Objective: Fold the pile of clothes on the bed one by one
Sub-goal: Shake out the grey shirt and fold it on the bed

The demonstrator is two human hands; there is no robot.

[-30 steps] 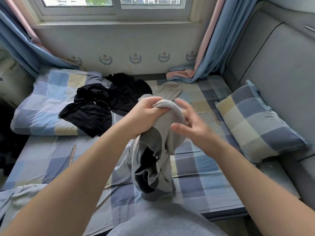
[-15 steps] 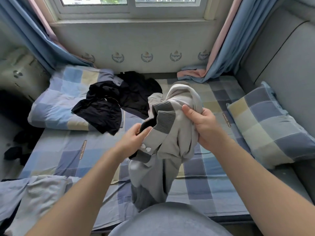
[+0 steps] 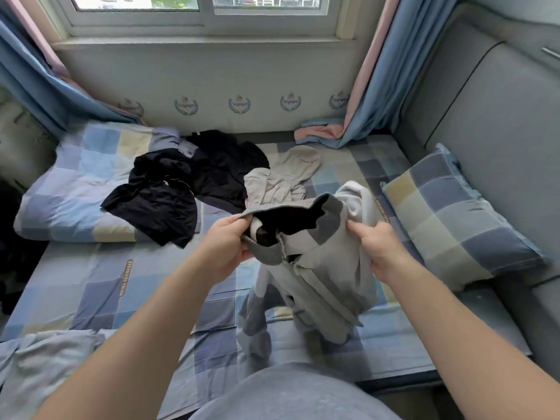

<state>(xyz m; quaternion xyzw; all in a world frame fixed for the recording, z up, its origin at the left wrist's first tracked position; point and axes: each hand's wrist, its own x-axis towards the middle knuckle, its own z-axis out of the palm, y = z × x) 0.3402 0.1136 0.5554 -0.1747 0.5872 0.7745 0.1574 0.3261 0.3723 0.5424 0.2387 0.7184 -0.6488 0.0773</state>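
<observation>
Grey top (image 3: 321,268) held up, hem trailing on the bed (image 3: 91,286).
Left hand (image 3: 225,247) pinches its ribbed collar; right hand (image 3: 375,244) grips the other side. Black clothes (image 3: 169,195) lie behind, a pillow (image 3: 454,219) at right, the window (image 3: 206,7) beyond.

Fingers of our left hand (image 3: 225,250) lie hidden behind the grey ribbed-collar jacket (image 3: 327,268); printed lettering (image 3: 125,277) on the blue checked bedsheet (image 3: 88,292) is unreadably small.

Location: home bedroom. Evidence: bed (image 3: 91,292) with checked sheet; matching checked pillow (image 3: 454,219) beside grey padded headboard (image 3: 485,116); folded checked quilt (image 3: 75,177) at far left; window (image 3: 200,13) above bed, blue-pink curtains (image 3: 378,71) either side; crest-print wallpaper (image 3: 239,86) below sill; loose dark and beige clothes pile (image 3: 188,183) on sheet.
</observation>
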